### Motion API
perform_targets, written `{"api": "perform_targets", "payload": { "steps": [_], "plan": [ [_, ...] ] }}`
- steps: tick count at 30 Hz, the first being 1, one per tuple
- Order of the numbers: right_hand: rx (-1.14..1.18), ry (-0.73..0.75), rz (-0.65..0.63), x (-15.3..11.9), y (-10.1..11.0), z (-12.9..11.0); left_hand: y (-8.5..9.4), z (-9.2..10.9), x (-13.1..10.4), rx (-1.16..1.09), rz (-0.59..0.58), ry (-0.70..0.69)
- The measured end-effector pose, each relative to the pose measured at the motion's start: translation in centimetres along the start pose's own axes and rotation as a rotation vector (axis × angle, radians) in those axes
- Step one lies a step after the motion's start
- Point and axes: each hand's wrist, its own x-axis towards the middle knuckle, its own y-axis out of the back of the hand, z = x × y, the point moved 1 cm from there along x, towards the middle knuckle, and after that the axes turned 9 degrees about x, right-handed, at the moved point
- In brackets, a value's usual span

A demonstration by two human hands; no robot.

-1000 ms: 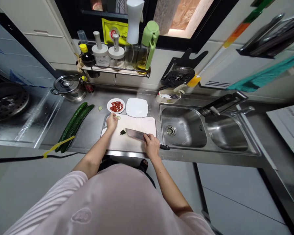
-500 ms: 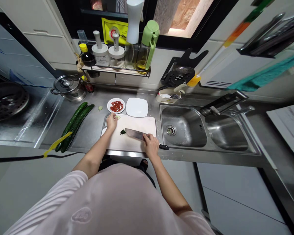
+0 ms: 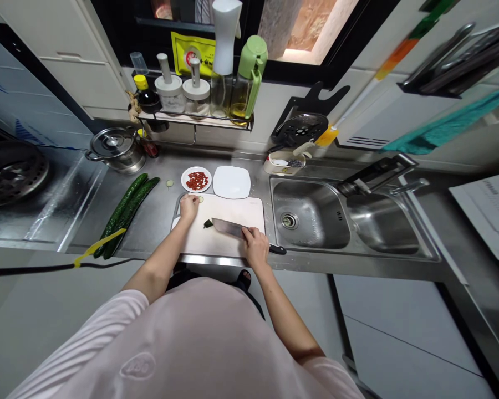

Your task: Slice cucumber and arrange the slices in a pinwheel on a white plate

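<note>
While the right hand (image 3: 256, 246) is clamped on the knife (image 3: 228, 228), we find the blade low over the middle of the cutting board (image 3: 228, 245), its tip just beside a dark green piece (image 3: 208, 224). The left hand (image 3: 188, 208) is at the board's far left corner, fingertips together at a pale green slice (image 3: 200, 199); we cannot tell whether they grip it.

Status: we judge the cutting to be at an early stage. Done: the slice and the dark green piece are separate on the board, and red pieces (image 3: 197, 180) are on the round plate (image 3: 184, 180) beyond the board's far edge. Remaining: we see two long cucumbers (image 3: 133, 206), apparently uncut, left of the board, their near ends by the front edge of the surface (image 3: 156, 219).
</note>
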Motion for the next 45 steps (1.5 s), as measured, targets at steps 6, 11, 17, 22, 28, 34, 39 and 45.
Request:
{"api": "perform_targets", "payload": {
  "steps": [6, 11, 17, 22, 28, 34, 39, 45],
  "plan": [
    [0.039, 0.007, 0.017, -0.1, 0.2, -0.1, 0.8, 0.0, -1.4, -0.043, 0.033, -0.029],
    [0.083, 0.000, 0.053, 0.0, 0.6, -0.1, 1.2, 0.1, -4.9, -0.130, 0.071, -0.078],
    [0.177, 0.011, 0.094, 0.7, 1.2, -0.3, 1.0, 0.2, -8.6, -0.205, 0.103, -0.149],
    [0.207, -0.011, 0.080, 1.3, 1.3, -0.5, 1.2, 0.1, -10.1, -0.227, 0.088, -0.184],
    [0.184, -0.037, -0.008, 1.9, 0.8, -1.3, 1.2, 0.2, -11.0, -0.222, 0.075, -0.234],
    [0.192, -0.050, -0.105, 2.4, 0.4, -2.9, 0.9, 0.7, -11.4, -0.230, 0.105, -0.311],
    [0.176, -0.038, -0.204, 2.9, 0.4, -3.8, 0.8, 0.6, -11.5, -0.224, 0.127, -0.336],
    [0.089, -0.037, -0.319, 3.4, 1.2, -5.0, 0.5, 0.4, -11.3, -0.211, 0.130, -0.367]
  ]
}}
